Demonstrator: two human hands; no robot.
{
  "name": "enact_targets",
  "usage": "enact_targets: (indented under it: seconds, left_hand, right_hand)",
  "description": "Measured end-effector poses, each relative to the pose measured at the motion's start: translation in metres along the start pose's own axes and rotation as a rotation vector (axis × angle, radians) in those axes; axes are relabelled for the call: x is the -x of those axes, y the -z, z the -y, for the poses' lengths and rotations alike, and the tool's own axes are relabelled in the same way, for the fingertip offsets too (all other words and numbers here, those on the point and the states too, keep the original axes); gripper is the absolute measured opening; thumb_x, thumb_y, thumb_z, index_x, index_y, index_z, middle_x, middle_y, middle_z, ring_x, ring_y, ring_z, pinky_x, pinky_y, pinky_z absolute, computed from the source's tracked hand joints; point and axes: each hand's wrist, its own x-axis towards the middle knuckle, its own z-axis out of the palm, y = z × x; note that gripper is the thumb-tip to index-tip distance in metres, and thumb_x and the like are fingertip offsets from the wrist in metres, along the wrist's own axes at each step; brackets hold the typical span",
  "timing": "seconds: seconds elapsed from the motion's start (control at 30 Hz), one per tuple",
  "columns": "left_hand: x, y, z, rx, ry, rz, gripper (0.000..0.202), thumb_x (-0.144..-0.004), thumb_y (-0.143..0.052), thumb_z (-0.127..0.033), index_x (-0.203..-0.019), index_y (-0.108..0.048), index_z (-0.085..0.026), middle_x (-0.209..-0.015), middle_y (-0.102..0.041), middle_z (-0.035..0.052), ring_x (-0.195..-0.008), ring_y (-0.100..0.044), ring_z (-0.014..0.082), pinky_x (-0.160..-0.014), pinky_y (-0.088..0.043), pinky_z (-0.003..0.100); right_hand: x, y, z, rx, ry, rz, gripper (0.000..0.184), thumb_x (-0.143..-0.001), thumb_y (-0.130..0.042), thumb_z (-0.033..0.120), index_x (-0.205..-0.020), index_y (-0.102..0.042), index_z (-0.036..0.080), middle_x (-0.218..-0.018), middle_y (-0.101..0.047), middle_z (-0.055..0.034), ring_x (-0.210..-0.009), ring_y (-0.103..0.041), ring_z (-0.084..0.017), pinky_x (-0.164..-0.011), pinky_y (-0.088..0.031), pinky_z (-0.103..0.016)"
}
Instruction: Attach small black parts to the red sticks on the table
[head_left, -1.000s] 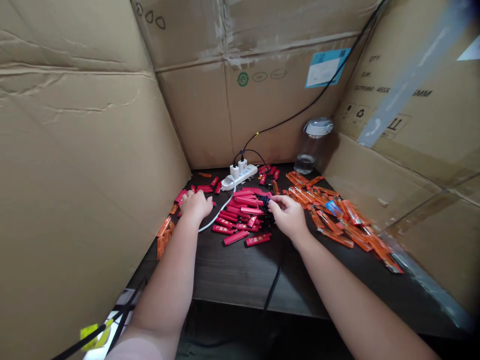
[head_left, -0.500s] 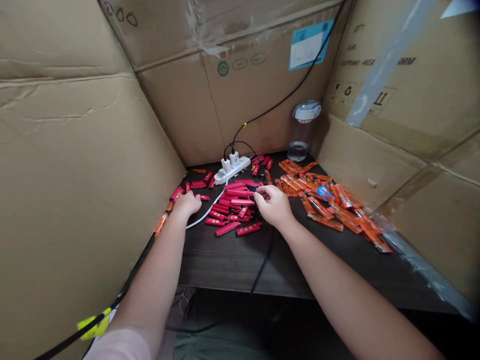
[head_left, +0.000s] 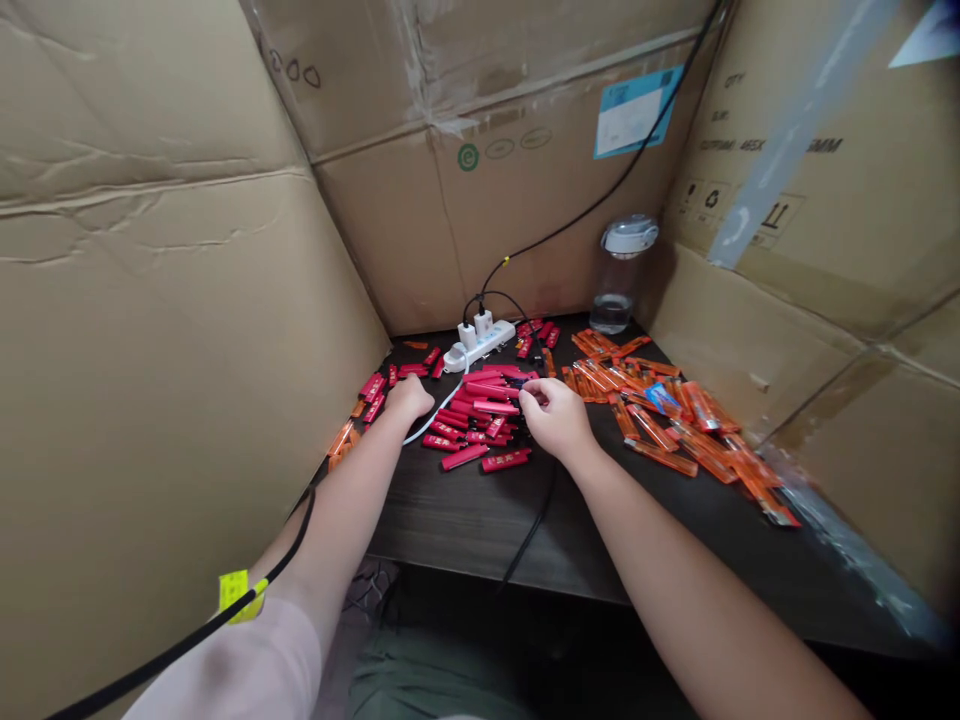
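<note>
The left hand point(head_left: 410, 397) has slid nearer the power strip point(head_left: 493, 342), fingers curled, any hold hidden; the right hand point(head_left: 561, 420), half-curled, is at the red sticks point(head_left: 495, 408) in front of the strip, grasp impossible to tell!

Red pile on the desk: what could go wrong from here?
1. Snag: the white cable runs from the power strip between the left hand and the red pile; a sideways sweep might tug it.
2. Slide: the red pieces overlap loosely, so the right hand at the pile's right side could shift several.
3. Spill: the bottle holding some liquid stands behind the orange pieces; if knocked and leaking, it might wet the strip.
</note>
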Motion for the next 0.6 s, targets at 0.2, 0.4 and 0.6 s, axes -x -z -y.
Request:
enact_targets:
  seconds: [0.2,0.4,0.6]
  left_hand:
    - [-0.007,0.020,0.015,0.022,-0.059,-0.045,0.038,-0.068,-0.063,-0.020,-0.106,-0.062,-0.024,-0.108,-0.068,0.0083,-0.098,-0.064,0.0223,-0.079,-0.049,0.027]
    - [-0.032,0.066,0.043,-0.059,-0.032,-0.062,0.035,-0.067,-0.066,-0.021,-0.103,-0.065,-0.017,-0.107,-0.068,0.0128,-0.099,-0.064,0.0241,-0.080,-0.048,0.027]
    - [-0.036,0.053,0.048,-0.093,-0.036,-0.004,0.028,-0.059,-0.071,-0.023,-0.085,-0.070,-0.013,-0.092,-0.071,0.0186,-0.097,-0.065,0.0317,-0.079,-0.049,0.030]
  right_hand:
    - [0.001,0.001,0.002,0.009,0.009,0.027,0.019,-0.076,-0.054,0.030,-0.077,-0.066,0.016,-0.079,-0.065,-0.0078,-0.067,-0.061,-0.018,-0.067,-0.050,-0.032]
    - [0.002,0.000,0.005,0.013,0.039,0.062,0.016,-0.076,-0.054,0.027,-0.075,-0.066,0.016,-0.078,-0.065,-0.0074,-0.066,-0.061,-0.017,-0.066,-0.050,-0.031]
    - [0.002,0.001,0.003,0.039,0.069,0.046,0.016,-0.077,-0.054,0.026,-0.076,-0.066,0.017,-0.078,-0.065,-0.0072,-0.066,-0.061,-0.017,-0.067,-0.050,-0.031]
